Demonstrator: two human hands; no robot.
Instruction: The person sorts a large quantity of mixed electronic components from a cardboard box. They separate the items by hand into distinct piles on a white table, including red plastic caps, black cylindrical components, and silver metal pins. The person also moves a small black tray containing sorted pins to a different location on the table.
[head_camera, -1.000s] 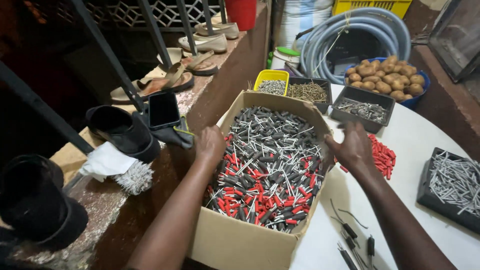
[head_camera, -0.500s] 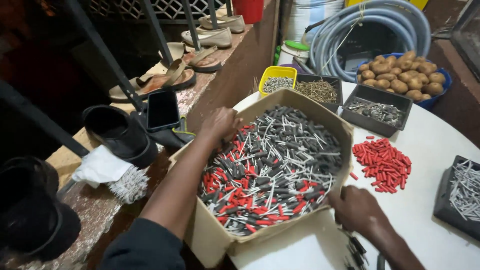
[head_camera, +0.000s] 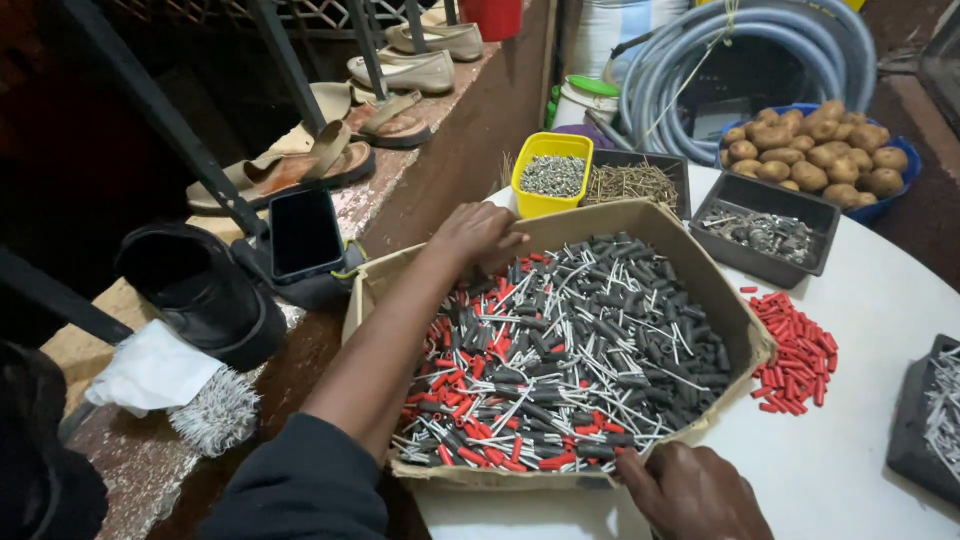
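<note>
The left hand (head_camera: 478, 236) grips the far left rim of the cardboard box (head_camera: 640, 222), which lies between both hands, its long axis running away from the person. It is heaped with grey and red sleeved pins (head_camera: 570, 350). The right hand (head_camera: 690, 492) clasps the near rim, with loose red sleeves (head_camera: 795, 352) on the white desk (head_camera: 880, 300) just right of the box.

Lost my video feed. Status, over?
Left hand on far rim of cardboard box. Right hand at near rim. Box full of red and grey plugs. Nothing blocking.
</note>
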